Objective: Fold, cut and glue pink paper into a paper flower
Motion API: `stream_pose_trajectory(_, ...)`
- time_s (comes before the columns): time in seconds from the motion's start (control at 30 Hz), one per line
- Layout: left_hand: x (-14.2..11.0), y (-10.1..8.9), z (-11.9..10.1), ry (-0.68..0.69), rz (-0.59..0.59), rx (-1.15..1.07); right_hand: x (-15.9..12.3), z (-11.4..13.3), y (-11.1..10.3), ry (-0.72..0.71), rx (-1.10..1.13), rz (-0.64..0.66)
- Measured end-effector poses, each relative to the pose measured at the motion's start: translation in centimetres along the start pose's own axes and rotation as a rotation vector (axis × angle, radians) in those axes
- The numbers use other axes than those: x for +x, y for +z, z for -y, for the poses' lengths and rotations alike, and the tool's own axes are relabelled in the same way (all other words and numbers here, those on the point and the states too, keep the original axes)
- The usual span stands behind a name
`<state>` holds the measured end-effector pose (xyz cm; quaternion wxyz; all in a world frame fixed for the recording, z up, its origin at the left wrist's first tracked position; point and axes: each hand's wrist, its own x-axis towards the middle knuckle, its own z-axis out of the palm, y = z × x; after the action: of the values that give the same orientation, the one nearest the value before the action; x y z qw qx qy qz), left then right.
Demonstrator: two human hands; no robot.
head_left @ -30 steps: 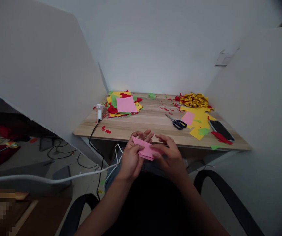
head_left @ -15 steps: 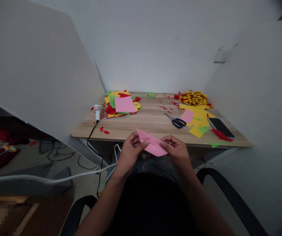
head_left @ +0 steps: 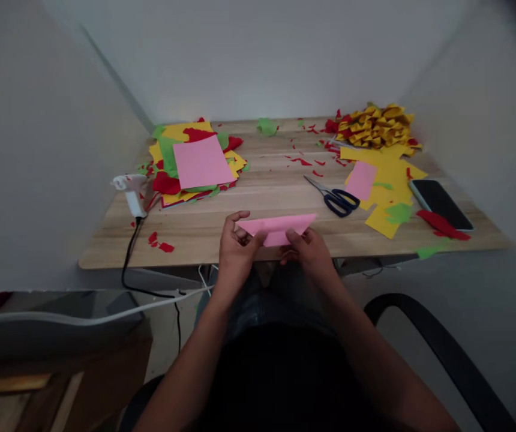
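A folded piece of pink paper (head_left: 278,227) is held between both hands just above the table's front edge. Its long straight edge faces away from me and its narrower side faces me. My left hand (head_left: 239,245) pinches the left part, thumb on top and the index finger raised at the corner. With the thumb pressed on the paper, my right hand (head_left: 307,251) grips the right part, its other fingers curled underneath. Beyond the right hand lie dark-handled scissors (head_left: 336,199), blades apart, on the wooden table (head_left: 267,195).
At left a pink sheet (head_left: 204,163) tops a stack of coloured paper; a white glue gun (head_left: 131,193) with a black cord stands beside it. At right are a yellow folded-paper pile (head_left: 377,127), yellow sheets (head_left: 388,171), a small pink piece (head_left: 361,180) and a phone (head_left: 441,204). Scraps are scattered about.
The pink paper has turned from a slanted position to nearly level, its long edge now at the far side. My view has tilted and come closer to the table; both hands still hold the paper.
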<state>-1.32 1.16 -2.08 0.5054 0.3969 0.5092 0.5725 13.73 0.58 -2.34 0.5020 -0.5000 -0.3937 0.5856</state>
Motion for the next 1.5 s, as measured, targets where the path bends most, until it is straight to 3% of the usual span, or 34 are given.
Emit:
stream_pose_trajectory(0.1, 1.4, -0.5, 0.5, 0.044, -0.037, 0.221, 2.6, 0.5, -0.8, 0.006, -0.346, -0.030)
stream_pose_trajectory(0.2, 2.4, -1.0, 1.0, 0.292, -0.111, 0.586, 4.9, 0.6, -1.5, -0.033, -0.646, -0.049)
stream_pose_trajectory(0.27, 2.7, -1.1, 1.4, 0.390, -0.037, 0.813, 6.0, 0.5, -1.8, -0.054, -0.795, -0.076)
stream_pose_trajectory(0.43, 2.8, -1.3, 1.9, 0.337, 0.116, 1.004, 6.5, 0.3, -1.7, -0.110, -1.124, -0.107)
stream_pose_trajectory(0.53, 2.7, -1.4, 2.0, 0.305, 0.134, 1.051, 5.8, 0.7, -2.1, -0.217, -1.114, -0.070)
stream_pose_trajectory(0.6, 2.7, -1.5, 2.0, 0.293, 0.128, 1.037, 5.2, 1.1, -2.9, -0.335, -1.057, 0.048)
stream_pose_trajectory(0.73, 2.9, -1.6, 2.2, 0.284, 0.098, 0.970, 4.1, 1.6, -5.1, -0.522, -1.087, 0.417)
stream_pose_trajectory(0.87, 3.1, -1.7, 2.3, 0.304, 0.106, 0.998, 3.3, 2.0, -6.3, -0.451, -1.164, 0.668)
stream_pose_trajectory(0.97, 3.2, -1.8, 2.5, 0.337, 0.150, 1.027, 3.1, 2.3, -6.1, -0.429, -1.150, 0.759)
stream_pose_trajectory(1.17, 3.3, -1.9, 2.0, 0.333, 0.195, 0.998, 4.6, 1.1, -5.8, -0.564, -1.058, 0.595)
stream_pose_trajectory(1.33, 3.2, -2.5, 1.8, 0.400, 0.424, 0.990, 4.9, 1.2, -7.0, -0.615, -1.053, 0.585)
stream_pose_trajectory(1.4, 3.2, -2.5, 2.0, 0.421, 0.418, 1.007, 4.1, 2.0, -7.2, -0.648, -1.064, 0.449)
stream_pose_trajectory(1.5, 3.0, -1.8, 2.4, 0.443, 0.289, 1.079, 2.7, 2.7, -6.3, -0.775, -1.030, 0.168)
